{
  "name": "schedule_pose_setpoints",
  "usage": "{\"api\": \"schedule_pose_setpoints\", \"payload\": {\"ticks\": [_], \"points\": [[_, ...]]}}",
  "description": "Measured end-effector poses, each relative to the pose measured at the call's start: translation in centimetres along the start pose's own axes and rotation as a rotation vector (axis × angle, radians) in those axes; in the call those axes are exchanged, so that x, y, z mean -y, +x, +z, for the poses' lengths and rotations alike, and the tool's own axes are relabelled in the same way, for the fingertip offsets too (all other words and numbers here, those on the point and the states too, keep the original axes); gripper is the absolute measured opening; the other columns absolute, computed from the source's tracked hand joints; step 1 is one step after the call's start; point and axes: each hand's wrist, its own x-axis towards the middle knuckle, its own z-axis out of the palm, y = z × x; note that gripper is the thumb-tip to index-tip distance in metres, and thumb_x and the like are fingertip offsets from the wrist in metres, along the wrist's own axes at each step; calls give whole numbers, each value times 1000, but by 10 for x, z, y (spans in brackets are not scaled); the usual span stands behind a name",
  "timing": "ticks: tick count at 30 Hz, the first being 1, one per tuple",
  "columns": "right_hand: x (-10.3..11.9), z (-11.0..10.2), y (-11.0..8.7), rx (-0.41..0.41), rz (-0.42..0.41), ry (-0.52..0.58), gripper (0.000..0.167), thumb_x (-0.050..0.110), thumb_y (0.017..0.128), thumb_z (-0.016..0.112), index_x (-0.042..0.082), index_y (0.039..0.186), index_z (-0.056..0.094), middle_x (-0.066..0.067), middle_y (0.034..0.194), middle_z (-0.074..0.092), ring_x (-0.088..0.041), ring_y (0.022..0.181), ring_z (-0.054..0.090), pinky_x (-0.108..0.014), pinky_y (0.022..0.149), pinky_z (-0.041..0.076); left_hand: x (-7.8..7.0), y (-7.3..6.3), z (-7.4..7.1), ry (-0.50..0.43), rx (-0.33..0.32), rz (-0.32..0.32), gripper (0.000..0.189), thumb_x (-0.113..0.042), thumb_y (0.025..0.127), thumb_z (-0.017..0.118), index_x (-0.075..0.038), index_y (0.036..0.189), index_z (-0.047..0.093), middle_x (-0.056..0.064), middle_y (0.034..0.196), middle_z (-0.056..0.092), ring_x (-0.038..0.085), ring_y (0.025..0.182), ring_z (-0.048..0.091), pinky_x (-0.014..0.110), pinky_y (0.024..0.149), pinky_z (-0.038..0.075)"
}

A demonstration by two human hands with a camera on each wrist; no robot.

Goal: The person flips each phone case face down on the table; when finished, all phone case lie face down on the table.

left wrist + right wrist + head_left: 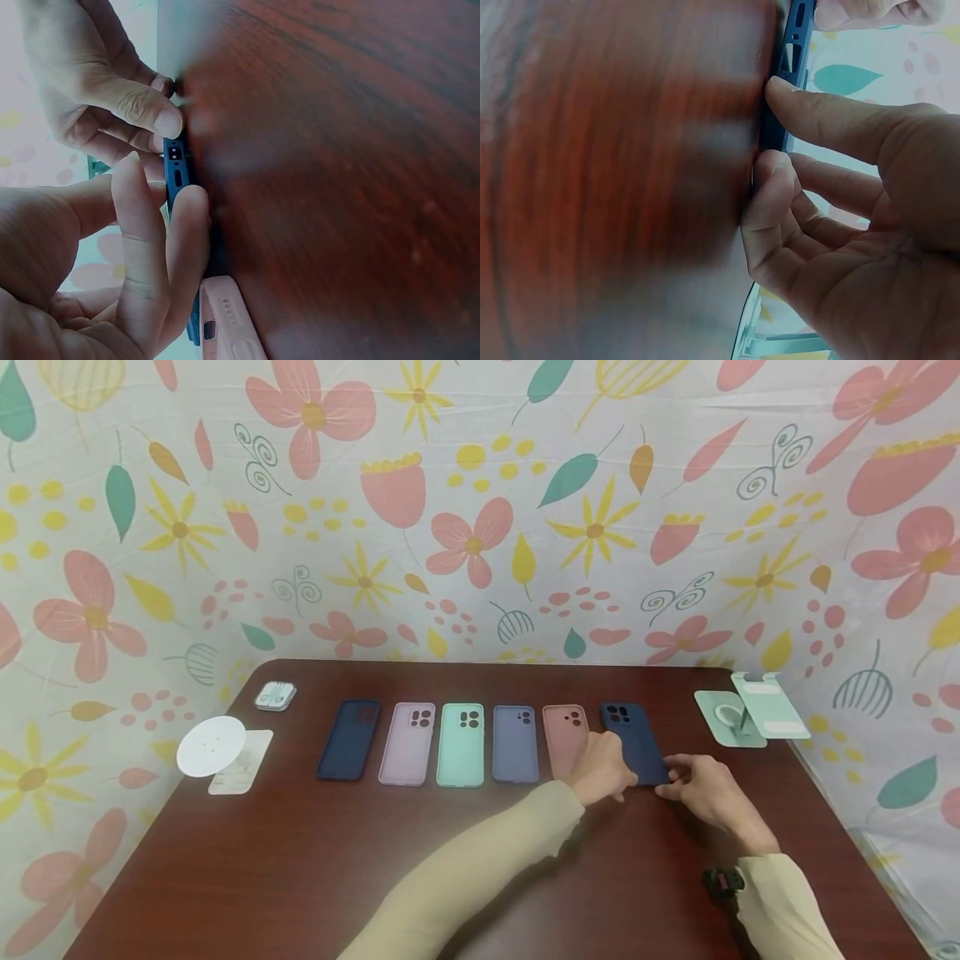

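A dark blue phone case lies flat at the right end of a row, its camera cutouts at the far end. My left hand pinches its near left corner, partly covering the pink phone case beside it. At the near right corner, the thumb and fingers of my right hand grip the edge. In the left wrist view, the blue case's short edge with its port slots shows between both hands. The right wrist view has the thumb of my right hand against that same edge.
Left of the pink case lie a greyish-blue case, a mint case, a lilac case and a navy case. A mint folding stand is at the right edge, a white round-topped stand and small white box at left.
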Motion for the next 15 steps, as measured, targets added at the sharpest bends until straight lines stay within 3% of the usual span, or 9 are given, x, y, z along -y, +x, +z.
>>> {"api": "schedule_pose_setpoints", "payload": {"ticks": [4, 10, 15], "points": [[0, 0, 0, 0, 0, -2, 57, 12, 94, 82, -18, 137, 60, -20, 103, 72, -26, 90, 67, -39, 79, 57, -2, -2, -5, -8, 19, 2, 19, -26, 90, 90, -14, 81, 79, -8, 48, 66, 0, 36, 60, 9, 57, 49], [1, 0, 0, 1, 1, -8, 57, 12, 94, 82, -17, 137, 60, -19, 102, 72, -26, 90, 65, -39, 79, 56, 6, 12, 11, -11, 17, 10, 21, -25, 89, 90, -17, 74, 77, -9, 49, 66, -1, 35, 58, 12, 54, 50], [2, 0, -1, 1, 13, -15, 58, 14, 94, 82, -17, 137, 60, -19, 102, 72, -26, 90, 66, -40, 80, 56, 0, -1, -2, -8, 10, 4, 23, -23, 91, 89, -15, 72, 77, -8, 49, 67, 0, 35, 59, 13, 49, 47]]}}
